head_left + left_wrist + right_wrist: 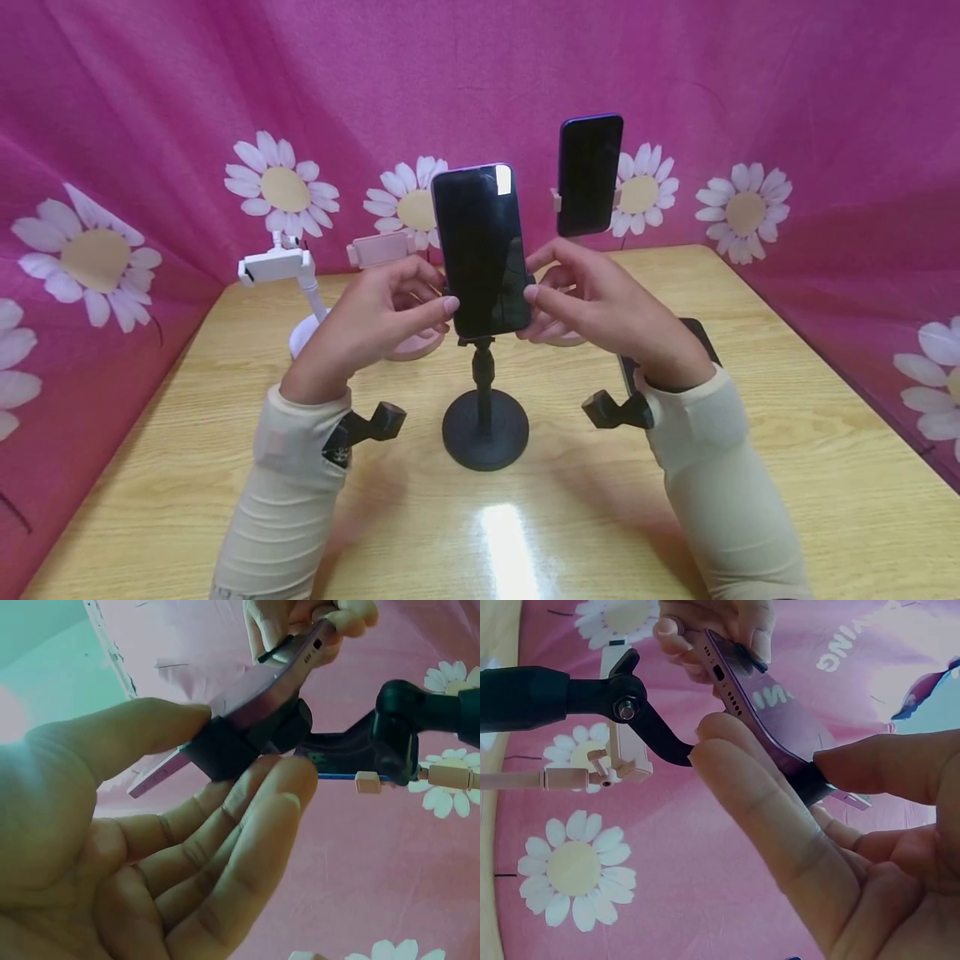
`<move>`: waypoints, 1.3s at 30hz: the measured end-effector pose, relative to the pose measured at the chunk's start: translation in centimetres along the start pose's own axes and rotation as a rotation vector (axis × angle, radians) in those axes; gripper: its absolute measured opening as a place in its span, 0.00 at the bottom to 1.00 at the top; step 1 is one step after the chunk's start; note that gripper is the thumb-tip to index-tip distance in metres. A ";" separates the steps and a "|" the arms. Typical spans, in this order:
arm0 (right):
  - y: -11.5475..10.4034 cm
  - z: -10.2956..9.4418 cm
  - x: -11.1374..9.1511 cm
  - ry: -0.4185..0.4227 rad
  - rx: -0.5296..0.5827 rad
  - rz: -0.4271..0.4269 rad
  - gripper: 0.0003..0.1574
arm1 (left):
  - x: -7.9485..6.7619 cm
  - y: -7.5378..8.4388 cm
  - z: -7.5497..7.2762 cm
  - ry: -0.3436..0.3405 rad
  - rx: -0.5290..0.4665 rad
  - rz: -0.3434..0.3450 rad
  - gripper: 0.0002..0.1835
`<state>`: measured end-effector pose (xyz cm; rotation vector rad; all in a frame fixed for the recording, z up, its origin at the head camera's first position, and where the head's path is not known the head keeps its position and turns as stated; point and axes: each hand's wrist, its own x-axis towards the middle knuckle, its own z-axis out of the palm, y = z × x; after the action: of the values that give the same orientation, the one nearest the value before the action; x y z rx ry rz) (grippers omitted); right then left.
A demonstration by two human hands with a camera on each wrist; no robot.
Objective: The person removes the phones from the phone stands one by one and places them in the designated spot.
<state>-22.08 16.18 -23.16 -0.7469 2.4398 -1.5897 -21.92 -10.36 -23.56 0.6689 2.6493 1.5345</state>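
Black clamp point(221, 750) hides mostly behind the phone point(480, 250) in head view.

From the head camera, the upright phone point(480, 250) covers most of the clamp point(219, 750) on the black stand point(467, 440). The left hand point(369, 318) hides the stem of a pink holder point(381, 249), the right hand point(609, 296) that of another pink stand point(557, 200). The right wrist point(678, 367) partly blocks a dark slab point(701, 336), perhaps a phone. The bottom edge crops both sleeves point(288, 500) and the worktop point(412, 533); lettering on the left sleeve is too small to read.
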 end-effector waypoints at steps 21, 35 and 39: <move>-1.6 2.7 1.6 0.437 -0.213 -0.385 0.50 | 0.4 -0.8 -0.4 0.009 0.087 0.064 0.16; -2.7 7.9 4.4 0.798 -0.539 -0.323 0.64 | 0.7 -0.8 0.3 0.063 0.066 0.131 0.14; -2.8 8.5 4.8 0.844 -0.595 -0.282 0.66 | 0.8 -0.7 0.3 0.069 0.052 0.130 0.12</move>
<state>-22.19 6.07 -23.66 -0.5628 3.6663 -1.4527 -22.82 -10.17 -24.15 0.8208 2.7553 1.5515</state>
